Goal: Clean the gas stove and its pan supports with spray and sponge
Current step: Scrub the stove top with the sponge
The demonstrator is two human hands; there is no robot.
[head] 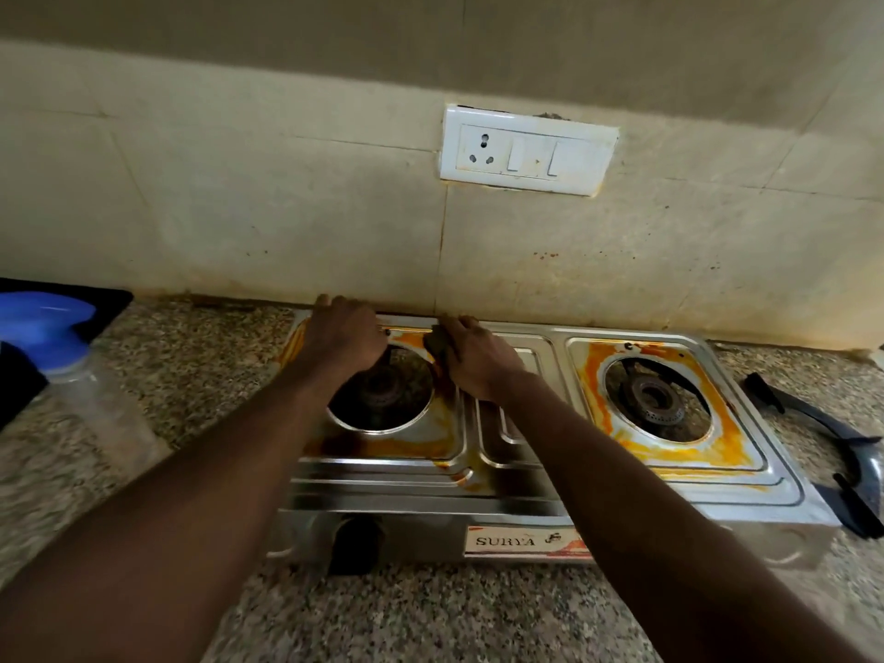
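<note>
stove (406, 476): steel two-burner, lower centre, orange stains ringing both burner wells, both wells bare | sponge (436, 347): dark, on the stove top behind the left burner, gripped by right hand (473, 361) | support (813, 419): dark, lying right of stove (partly out of frame) | spray (52, 327): clear bottle, blue head, left edge, blurred

The right hand (476, 363) mostly hides the sponge (436, 347).

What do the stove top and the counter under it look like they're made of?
The stove looks like stainless steel: shiny, reflective, with pressed ridges under orange stains. The counter looks like polished granite, by its speckled grain, though it could be an imitation.
</note>
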